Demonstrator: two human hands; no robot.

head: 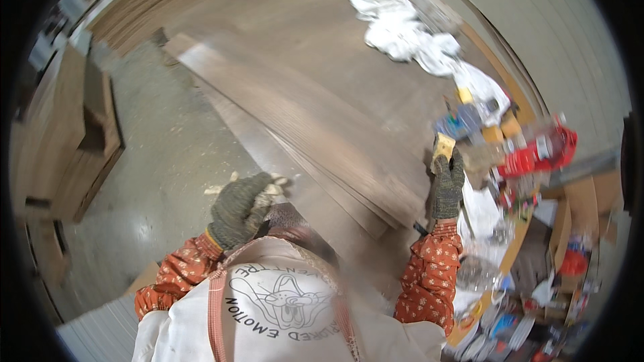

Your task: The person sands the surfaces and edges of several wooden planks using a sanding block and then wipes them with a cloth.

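Observation:
Both my hands wear dark knitted gloves. My left hand is closed around a pale crumpled cloth, near the edge of the work surface. At the right, my right hand grips a yellow sponge-like block close to the ends of the boards. Between my hands, long wood-grain boards lie stacked and slightly fanned out, slanting from upper left to lower right on a large brown panel.
White cloth, a blue-tinted plastic bottle, a red-labelled bottle and yellow blocks crowd the right side. Cardboard boxes stand beyond. Stacked brown panels stand at the left on the concrete floor.

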